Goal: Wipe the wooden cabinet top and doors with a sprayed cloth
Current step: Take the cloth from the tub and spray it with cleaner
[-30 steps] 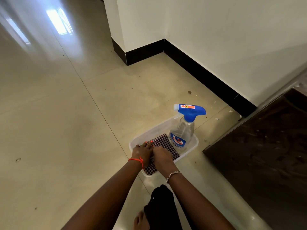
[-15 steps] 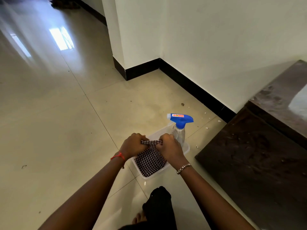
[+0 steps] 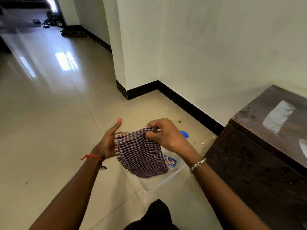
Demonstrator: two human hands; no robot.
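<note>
as the right hand [image 3: 166, 137] pinches the cloth [image 3: 141, 157] at its top, it hangs below; left hand [image 3: 106, 145] grip unclear.

bottle [image 3: 170, 161]: mostly behind cloth [image 3: 141, 155] and right hand [image 3: 166, 136]
left hand [image 3: 108, 143]: fingers behind cloth
cabinet [image 3: 257, 155]: cut by right edge
far clutter [image 3: 53, 22]: too small to tell

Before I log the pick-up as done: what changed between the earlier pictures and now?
The checked cloth has been lifted out of the white tub and hangs above it. The right hand pinches its top edge; the left hand, gripping it half a second ago, has raised its thumb, fingers hidden behind the cloth. The spray bottle stays in the tub; the wooden cabinet is untouched.
</note>
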